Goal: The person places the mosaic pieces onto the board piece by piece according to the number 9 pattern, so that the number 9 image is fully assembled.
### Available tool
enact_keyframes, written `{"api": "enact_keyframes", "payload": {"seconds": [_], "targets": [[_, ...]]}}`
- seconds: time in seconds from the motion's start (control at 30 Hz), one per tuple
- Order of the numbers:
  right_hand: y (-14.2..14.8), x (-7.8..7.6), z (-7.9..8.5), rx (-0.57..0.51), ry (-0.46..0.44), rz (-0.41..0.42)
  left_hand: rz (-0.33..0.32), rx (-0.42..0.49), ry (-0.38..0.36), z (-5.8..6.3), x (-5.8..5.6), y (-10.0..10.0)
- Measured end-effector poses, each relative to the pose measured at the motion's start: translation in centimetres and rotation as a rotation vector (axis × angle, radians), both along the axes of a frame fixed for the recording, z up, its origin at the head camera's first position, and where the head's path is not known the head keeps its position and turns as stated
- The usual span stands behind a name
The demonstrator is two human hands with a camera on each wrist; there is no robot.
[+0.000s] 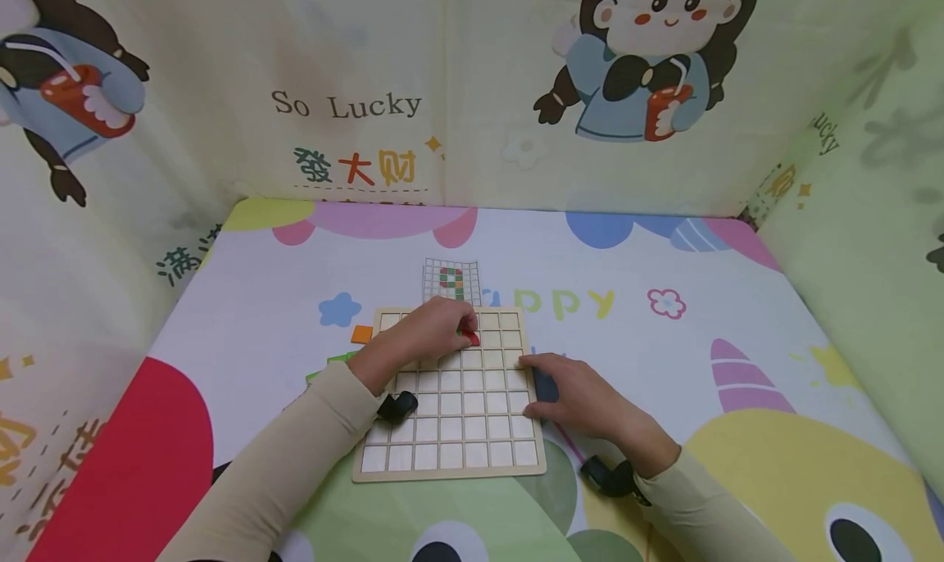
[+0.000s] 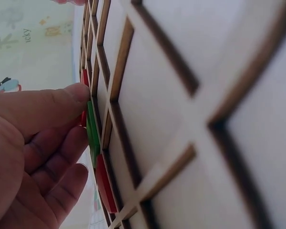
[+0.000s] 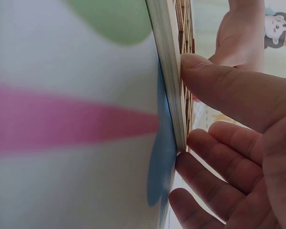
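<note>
pale wooden grid board (image 1: 472, 404), red and green tiles (image 2: 105, 185)

One gridded board (image 1: 451, 428), one card (image 1: 451, 279), one orange tile (image 1: 361, 334), at least two red tiles (image 2: 106, 186) and two green tiles (image 2: 92, 134)

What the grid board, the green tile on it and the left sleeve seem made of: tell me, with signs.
Grid board: probably wood, matte; its pale side edge shows lengthwise streaks.
Green tile: painted wood or plastic, I can't tell which; it looks smooth, its even colour showing no grain.
Left sleeve: apparently matte fabric; it creases softly.
</note>
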State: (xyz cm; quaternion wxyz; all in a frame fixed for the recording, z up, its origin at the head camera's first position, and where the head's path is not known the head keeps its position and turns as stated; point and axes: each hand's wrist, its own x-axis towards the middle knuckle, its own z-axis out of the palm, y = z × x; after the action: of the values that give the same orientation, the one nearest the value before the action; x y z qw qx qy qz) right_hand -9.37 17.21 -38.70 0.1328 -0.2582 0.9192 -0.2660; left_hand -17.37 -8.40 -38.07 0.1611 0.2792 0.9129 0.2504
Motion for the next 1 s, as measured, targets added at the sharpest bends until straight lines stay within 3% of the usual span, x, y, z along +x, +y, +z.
{"api": "enact_keyframes", "payload": {"seconds": [0.53, 1.0], "targets": [[0.08, -0.02, -0.18, 0.007, 0.012, 0.0, 0.015, -0.003, -0.004, 0.06, 0.33, -0.08], [0.06, -0.04, -0.34, 0.012, 0.01, -0.005, -0.02, -0.09, 0.034, 0.33, 0.71, -0.58]]}}
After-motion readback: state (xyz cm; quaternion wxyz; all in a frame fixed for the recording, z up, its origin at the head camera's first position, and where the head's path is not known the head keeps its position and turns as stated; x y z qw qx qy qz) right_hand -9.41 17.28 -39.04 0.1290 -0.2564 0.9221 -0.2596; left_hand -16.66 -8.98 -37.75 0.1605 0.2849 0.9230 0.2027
